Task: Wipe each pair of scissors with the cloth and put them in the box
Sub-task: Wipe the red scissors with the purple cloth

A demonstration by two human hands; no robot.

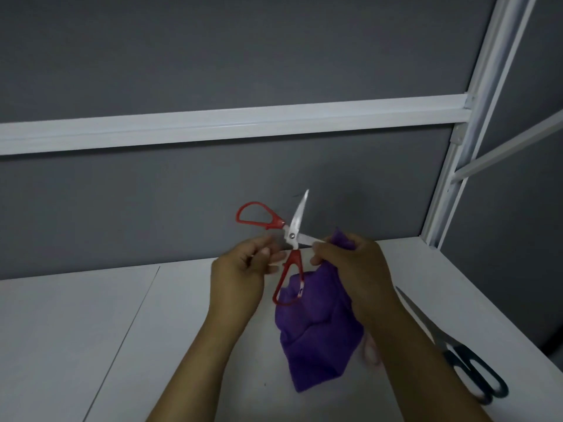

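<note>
The red scissors (pixel 292 236) hang splayed above the desk (pixel 91 330), one blade pinched in the purple cloth (pixel 320 336) by the right hand (pixel 359 269); draw tipward, off the edge; whether the left hand (pixel 240 272), its grip narrow beside the pivot, holds them I cannot tell.

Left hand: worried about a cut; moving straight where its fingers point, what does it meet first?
Probably the red scissors, at the lower handle below the pivot, not a blade; depth unclear.
</note>
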